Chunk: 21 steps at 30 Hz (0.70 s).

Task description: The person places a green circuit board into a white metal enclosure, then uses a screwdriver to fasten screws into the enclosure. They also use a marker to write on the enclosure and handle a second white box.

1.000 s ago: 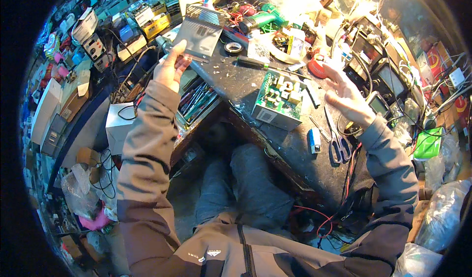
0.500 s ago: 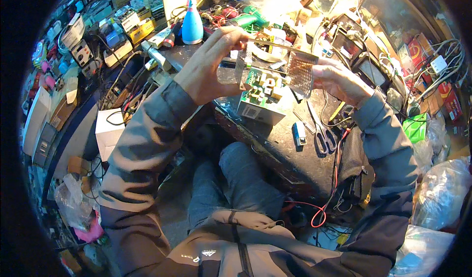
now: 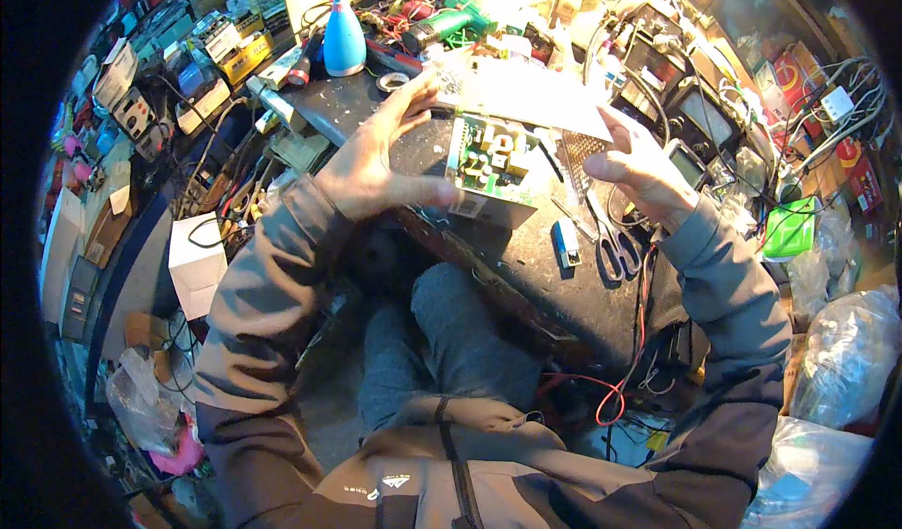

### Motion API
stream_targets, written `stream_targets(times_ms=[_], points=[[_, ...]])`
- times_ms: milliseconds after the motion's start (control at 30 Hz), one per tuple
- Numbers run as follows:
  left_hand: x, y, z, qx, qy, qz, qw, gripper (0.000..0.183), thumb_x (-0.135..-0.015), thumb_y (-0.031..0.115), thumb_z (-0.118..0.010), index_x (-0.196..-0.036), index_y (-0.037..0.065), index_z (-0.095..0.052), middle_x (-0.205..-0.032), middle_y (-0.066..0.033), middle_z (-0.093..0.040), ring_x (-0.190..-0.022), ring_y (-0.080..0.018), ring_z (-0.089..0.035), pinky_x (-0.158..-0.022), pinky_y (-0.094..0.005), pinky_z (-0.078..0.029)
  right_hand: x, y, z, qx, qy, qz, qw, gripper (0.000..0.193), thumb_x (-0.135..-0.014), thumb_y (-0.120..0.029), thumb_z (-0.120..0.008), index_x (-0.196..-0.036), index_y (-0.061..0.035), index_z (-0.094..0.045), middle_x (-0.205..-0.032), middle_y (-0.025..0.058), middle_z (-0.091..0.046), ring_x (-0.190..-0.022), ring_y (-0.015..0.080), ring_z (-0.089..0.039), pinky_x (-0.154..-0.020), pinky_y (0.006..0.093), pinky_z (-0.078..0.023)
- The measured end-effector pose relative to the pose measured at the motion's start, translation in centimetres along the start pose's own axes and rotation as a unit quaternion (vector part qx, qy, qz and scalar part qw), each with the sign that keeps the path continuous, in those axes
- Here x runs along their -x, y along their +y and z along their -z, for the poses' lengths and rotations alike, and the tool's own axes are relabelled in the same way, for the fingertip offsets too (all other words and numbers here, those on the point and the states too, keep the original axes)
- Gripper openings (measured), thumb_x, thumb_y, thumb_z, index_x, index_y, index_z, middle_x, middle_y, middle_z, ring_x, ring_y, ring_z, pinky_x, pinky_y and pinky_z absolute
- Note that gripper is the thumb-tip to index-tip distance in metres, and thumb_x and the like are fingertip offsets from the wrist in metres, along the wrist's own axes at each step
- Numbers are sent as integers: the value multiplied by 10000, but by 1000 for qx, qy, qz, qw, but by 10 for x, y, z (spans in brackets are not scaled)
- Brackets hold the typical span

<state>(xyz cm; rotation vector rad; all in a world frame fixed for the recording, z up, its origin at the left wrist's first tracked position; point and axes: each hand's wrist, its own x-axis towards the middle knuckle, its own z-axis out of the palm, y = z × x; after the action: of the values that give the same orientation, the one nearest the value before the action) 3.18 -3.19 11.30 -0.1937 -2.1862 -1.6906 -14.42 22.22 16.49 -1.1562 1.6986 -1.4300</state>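
one small blue-and-white box (image 3: 566, 244) lies on the tabletop (image 3: 521, 268) beside scissors (image 3: 610, 232). beyond, a circuit-board unit (image 3: 493, 160) sits between the left hand (image 3: 374, 168), fingers spread wide, and the right hand (image 3: 646, 167), fingers pinching a perforated metal cover (image 3: 531, 99). farther stands a blue bottle (image 3: 344, 44).

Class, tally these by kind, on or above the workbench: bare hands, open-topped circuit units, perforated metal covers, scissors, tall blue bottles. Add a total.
Left hand and right hand: 2
Circuit unit: 1
Metal cover: 1
Scissors: 1
Blue bottle: 1
Total: 6
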Motion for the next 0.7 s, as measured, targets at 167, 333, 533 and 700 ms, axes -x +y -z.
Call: stream_targets(times_ms=[167, 333, 533, 700], points=[[-9, -16, 6, 47, -84, 37, 995, 1112, -623, 219, -920, -1506, -6, -281, -1434, -164, -478, -1363, -258, -430, -1170, -405, -295, -1, 9, -2, 47, -1, -12, 999, 1021, -671, -315, -893, -1462, 9, -335, -1277, 130, -518, -1142, 230, -556, -1009, 391, -465], [-25, -36, 18, -66, -122, 8, 990, 1081, -575, 237, -944, -1452, -2, -358, -1405, -176, -495, -1327, -265, -464, -1147, -384, -339, -7, 35, 12, 160, -23, -11, 987, 1102, -616, -367, -934, -1446, -7, -305, -1229, 145, -475, -1089, 278, -562, -928, 388, -512], [-47, -65, 23, -174, -135, 1, 976, 1143, -539, 263, -952, -1466, 2, -337, -1408, -172, -485, -1312, -268, -473, -1141, -393, -352, -21, 67, 26, 183, -30, 16, 983, 1081, -610, -366, -920, -1441, -20, -321, -1236, 148, -475, -1052, 252, -554, -884, 365, -523], [-52, -76, 30, -151, -178, -5, 972, 1131, -566, 329, -940, -1481, 32, -345, -1388, -186, -507, -1295, -264, -484, -1130, -403, -364, -18, 83, 26, 137, -46, -27, 989, 1109, -605, -330, -889, -1513, -93, -298, -1408, 94, -456, -1171, 219, -507, -1002, 422, -430]])
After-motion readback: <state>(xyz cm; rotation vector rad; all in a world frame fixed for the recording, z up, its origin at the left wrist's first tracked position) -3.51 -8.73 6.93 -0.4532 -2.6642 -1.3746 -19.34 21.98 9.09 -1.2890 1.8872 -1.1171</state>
